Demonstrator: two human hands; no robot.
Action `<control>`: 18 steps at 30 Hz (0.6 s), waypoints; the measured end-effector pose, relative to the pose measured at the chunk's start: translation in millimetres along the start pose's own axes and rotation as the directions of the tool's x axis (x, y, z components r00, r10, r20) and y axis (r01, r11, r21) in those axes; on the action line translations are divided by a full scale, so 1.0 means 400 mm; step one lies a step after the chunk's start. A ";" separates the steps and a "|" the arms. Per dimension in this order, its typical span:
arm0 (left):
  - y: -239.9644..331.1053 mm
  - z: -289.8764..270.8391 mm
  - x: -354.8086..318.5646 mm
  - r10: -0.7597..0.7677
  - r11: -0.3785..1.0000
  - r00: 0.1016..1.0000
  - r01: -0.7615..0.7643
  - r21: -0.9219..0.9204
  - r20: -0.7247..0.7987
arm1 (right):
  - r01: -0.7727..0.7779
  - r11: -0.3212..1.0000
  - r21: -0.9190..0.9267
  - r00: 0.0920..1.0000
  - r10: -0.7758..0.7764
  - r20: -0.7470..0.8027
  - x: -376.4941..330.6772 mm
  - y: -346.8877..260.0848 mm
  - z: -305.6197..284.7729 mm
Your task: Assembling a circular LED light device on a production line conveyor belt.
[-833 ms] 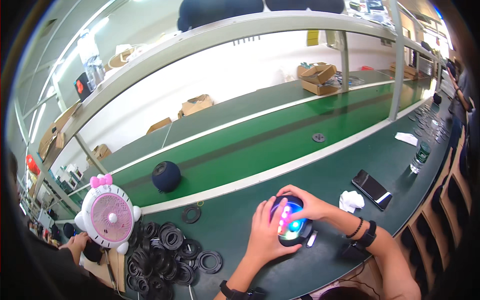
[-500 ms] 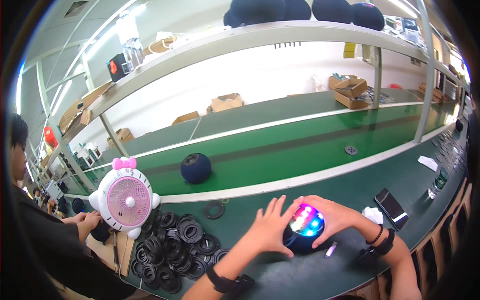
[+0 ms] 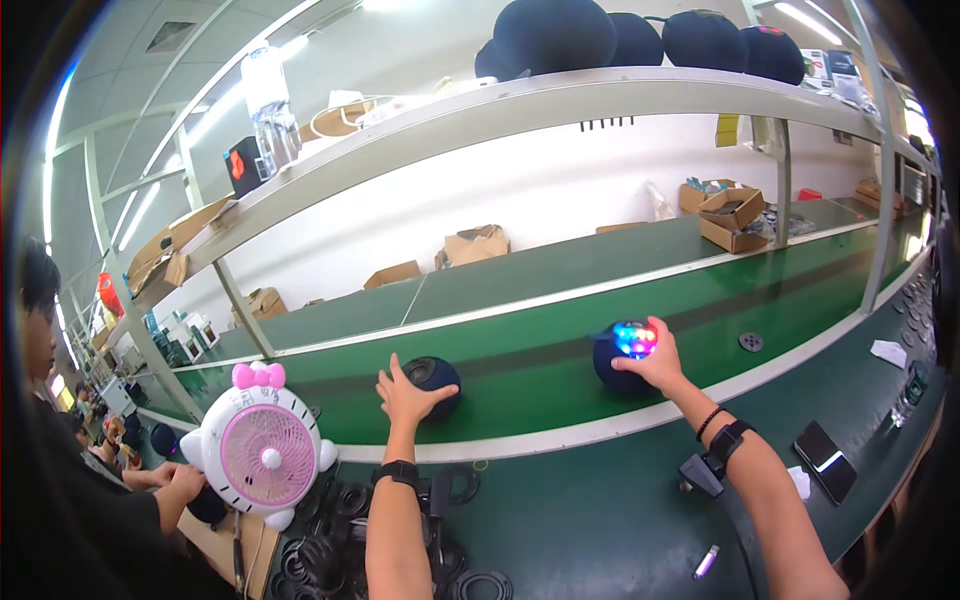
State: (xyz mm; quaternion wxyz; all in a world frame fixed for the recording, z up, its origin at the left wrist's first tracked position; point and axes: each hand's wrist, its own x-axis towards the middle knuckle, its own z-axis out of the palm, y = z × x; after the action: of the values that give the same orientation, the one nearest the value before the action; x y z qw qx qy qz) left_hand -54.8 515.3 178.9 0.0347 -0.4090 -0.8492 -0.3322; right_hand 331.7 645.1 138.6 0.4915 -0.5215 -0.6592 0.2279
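Closest, at 7 o'clock in the head view, a pile of black rings (image 3: 320, 562) lies on the dark green tabletop (image 3: 600, 510). A small white stick (image 3: 706, 562) lies between 4 and 5 o'clock, its long side pointing from 7 to 1. At 4 o'clock is a dark phone (image 3: 826, 462). At 8 o'clock stands a pink and white fan (image 3: 268, 450), with small dark marks under its bow that are too small to read. A bit farther off is the green belt (image 3: 540, 375). The left hand (image 3: 405, 402) is at 7 o'clock, its grip spread wide over a dark ball (image 3: 435, 376); I cannot tell how firmly it touches. That ball's round ring faces mostly up. Near 4 o'clock, the right hand (image 3: 665, 365) has its grip curled around the right side of a lit ball (image 3: 626, 345) on the belt. This ball is about as wide as it is tall, and its shiny top, with blue, red and pink lights, points mostly up. Farther back, near 2 o'clock, are brown boxes (image 3: 733, 212). Up on the shelf (image 3: 560, 98), from 12 to 1 o'clock, sit big dark balls (image 3: 555, 38).
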 end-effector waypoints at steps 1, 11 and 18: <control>-0.004 0.016 0.007 -0.055 0.998 0.998 0.054 0.020 0.014 | -0.031 0.994 -0.105 0.999 0.035 0.041 -0.003 0.015 0.003; 0.012 0.020 -0.003 0.010 0.972 1.000 -0.012 -0.234 -0.009 | 0.496 0.815 -0.299 0.868 -0.470 0.160 -0.142 -0.145 -0.163; 0.195 -0.192 -0.305 0.360 0.373 0.497 0.699 -0.610 0.790 | 0.659 0.731 0.176 0.589 -0.648 0.483 -0.299 -0.325 -0.258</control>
State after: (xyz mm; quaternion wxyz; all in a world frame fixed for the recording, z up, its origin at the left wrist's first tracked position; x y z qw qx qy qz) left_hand 65.7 422.5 239.8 -0.6540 -0.3478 -0.4575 -0.4920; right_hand 359.6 468.6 237.9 0.3401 -0.1678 -0.9123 0.1548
